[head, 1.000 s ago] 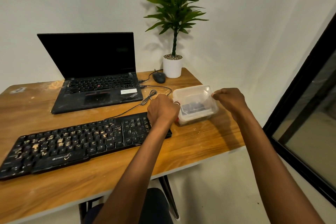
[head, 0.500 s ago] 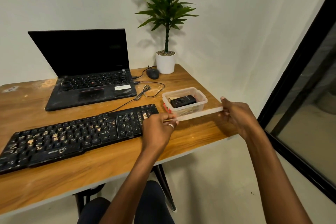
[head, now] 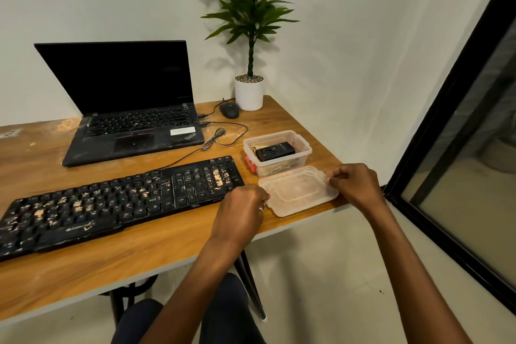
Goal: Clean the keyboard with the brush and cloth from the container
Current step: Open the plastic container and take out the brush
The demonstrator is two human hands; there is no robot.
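Note:
A black keyboard [head: 117,201] speckled with tan crumbs lies across the wooden table [head: 156,248]. At its right end stands an open clear plastic container [head: 303,145] holding a black boxy item [head: 275,151] and some pale material beneath it. The clear lid [head: 297,190] lies flat on the table in front of the container, near the edge. My left hand [head: 240,213] pinches the lid's left edge. On the lid's right edge my right hand [head: 356,186] pinches the rim. No brush or cloth can be clearly made out.
An open black laptop [head: 128,112] sits behind the keyboard, with a black mouse [head: 229,110] and a coiled cable [head: 220,137] beside it. A potted plant [head: 249,92] stands at the back right corner. A dark-framed glass door [head: 460,148] is at the right.
The lid came off the container, moved toward me and now lies flat on the table in front of the container. Both hands came down with it.

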